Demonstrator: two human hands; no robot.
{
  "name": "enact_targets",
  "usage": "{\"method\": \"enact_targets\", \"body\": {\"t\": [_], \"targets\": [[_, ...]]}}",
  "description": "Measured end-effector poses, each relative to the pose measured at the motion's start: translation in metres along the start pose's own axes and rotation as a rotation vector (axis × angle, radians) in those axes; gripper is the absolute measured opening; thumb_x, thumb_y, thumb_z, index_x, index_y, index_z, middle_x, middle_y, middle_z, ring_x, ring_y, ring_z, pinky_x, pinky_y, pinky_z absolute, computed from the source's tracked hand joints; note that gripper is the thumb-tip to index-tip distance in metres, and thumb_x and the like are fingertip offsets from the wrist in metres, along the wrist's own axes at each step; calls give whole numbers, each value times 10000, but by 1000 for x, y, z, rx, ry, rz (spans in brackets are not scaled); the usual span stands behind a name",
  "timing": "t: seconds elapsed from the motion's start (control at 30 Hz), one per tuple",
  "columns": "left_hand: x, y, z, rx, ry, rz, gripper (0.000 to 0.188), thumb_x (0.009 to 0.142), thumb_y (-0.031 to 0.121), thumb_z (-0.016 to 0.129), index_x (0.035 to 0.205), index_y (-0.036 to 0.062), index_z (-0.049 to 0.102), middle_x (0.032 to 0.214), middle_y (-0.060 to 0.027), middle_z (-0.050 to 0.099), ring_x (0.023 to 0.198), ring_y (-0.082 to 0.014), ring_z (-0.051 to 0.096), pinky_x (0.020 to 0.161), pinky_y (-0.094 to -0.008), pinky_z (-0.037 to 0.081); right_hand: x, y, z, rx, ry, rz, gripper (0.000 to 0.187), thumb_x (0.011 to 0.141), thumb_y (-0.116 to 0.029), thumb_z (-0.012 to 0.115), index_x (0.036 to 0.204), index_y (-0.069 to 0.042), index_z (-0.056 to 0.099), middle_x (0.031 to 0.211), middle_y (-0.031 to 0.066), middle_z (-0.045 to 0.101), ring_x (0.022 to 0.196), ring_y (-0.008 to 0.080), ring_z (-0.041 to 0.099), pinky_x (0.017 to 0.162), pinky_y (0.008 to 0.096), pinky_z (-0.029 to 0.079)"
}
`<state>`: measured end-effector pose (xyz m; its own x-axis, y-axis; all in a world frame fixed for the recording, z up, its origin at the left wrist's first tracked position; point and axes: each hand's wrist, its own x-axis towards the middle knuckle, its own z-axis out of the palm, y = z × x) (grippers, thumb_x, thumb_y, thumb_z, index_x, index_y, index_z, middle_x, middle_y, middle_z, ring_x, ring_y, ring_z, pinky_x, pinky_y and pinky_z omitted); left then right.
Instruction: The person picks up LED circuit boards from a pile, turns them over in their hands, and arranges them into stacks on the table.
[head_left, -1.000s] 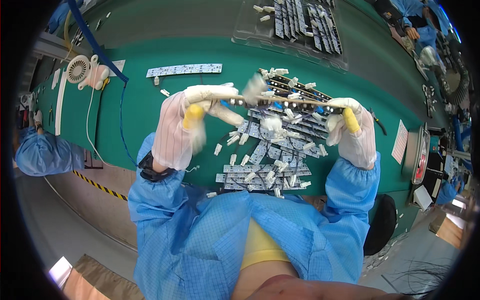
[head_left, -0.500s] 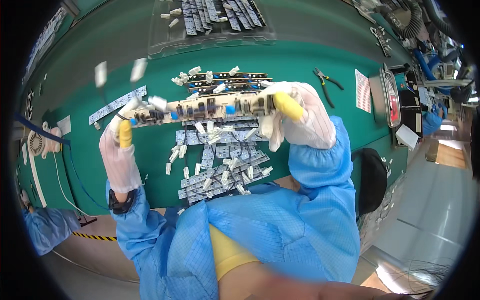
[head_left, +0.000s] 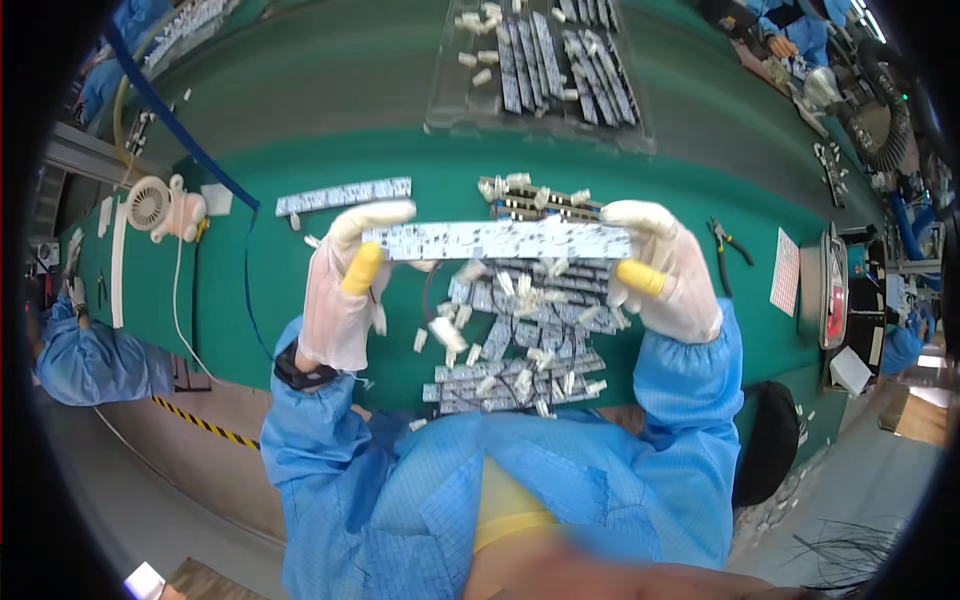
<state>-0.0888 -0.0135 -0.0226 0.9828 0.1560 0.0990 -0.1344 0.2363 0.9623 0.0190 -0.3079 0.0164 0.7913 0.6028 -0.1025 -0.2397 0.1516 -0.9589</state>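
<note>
Two hands on one white circuit strip (head_left: 508,241): left hand (head_left: 338,280) at its left end, right hand (head_left: 672,270) at its right. Holds it roughly level, raised over the worktop (head_left: 225,300) at the centre of the frame, dark-marked face toward the camera. Grip closed on the strip at both ends, yellow-covered thumbs (head_left: 362,268) at the lower corners; finger placement behind it hidden, cannot tell. Below the left half, a white connector (head_left: 447,333) on a dark wire (head_left: 428,290), seemingly attached to the strip. Looks like the handling or checking of a single strip. Probably calls next for an even two-ended hold, with the connector clear of the loose strips (head_left: 455,375) just below centre. Also in frame: a lone strip (head_left: 345,195) at upper left, pliers (head_left: 722,255) at right, a clear tray (head_left: 450,115) at top.
</note>
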Motion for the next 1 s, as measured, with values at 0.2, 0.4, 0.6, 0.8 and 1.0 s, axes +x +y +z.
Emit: {"method": "enact_targets", "body": {"t": [0.2, 0.4, 0.6, 0.8, 1.0], "targets": [[54, 9, -108, 136, 374, 223, 275, 927, 176, 543, 1112, -23, 588, 934, -121, 673, 823, -158, 635, 716, -224, 461, 22, -7, -18, -562, 296, -133, 289, 888, -132, 600, 1162, -39, 610, 931, 54, 655, 687, 105, 609, 552, 212, 454], [68, -7, -154, 1357, 359, -197, 194, 852, 46, 585, 1030, 69, 659, 985, -76, 677, 951, -207, 632, 840, -295, 466, 63, 39, -84, -1440, 177, -412, 152, 804, -125, 694, 956, -111, 702, 1037, 59, 666, 868, 264, 650, 763, 325, 525], [64, 3, -106, 1575, 404, 519, 363, 775, 117, 692, 1133, 120, 633, 1078, -80, 664, 1024, -259, 612, 892, -355, 468, 71, 61, -98, -1016, 206, -375, 110, 830, 25, 617, 926, -11, 658, 1002, 112, 648, 818, 225, 669, 704, 305, 548], [52, 28, 7, -23, -344, -161, 839, 944, 655, 230, 1441, -19, 287, 1087, -171, 662, 1060, -235, 593, 937, -345, 439, 37, 0, -17, -869, 292, -738, 129, 859, 54, 565, 959, 18, 638, 1027, 153, 653, 863, 241, 672, 759, 321, 558], [49, 6, 28, -141, -277, -90, 432, 989, 308, 492, 1249, -36, 499, 929, -131, 690, 973, -177, 621, 954, -314, 419, 36, 12, -22, -1359, 132, -1135, 423, 783, -296, 735, 1107, -46, 629, 1012, 113, 659, 963, 280, 639, 824, 346, 507]]}}
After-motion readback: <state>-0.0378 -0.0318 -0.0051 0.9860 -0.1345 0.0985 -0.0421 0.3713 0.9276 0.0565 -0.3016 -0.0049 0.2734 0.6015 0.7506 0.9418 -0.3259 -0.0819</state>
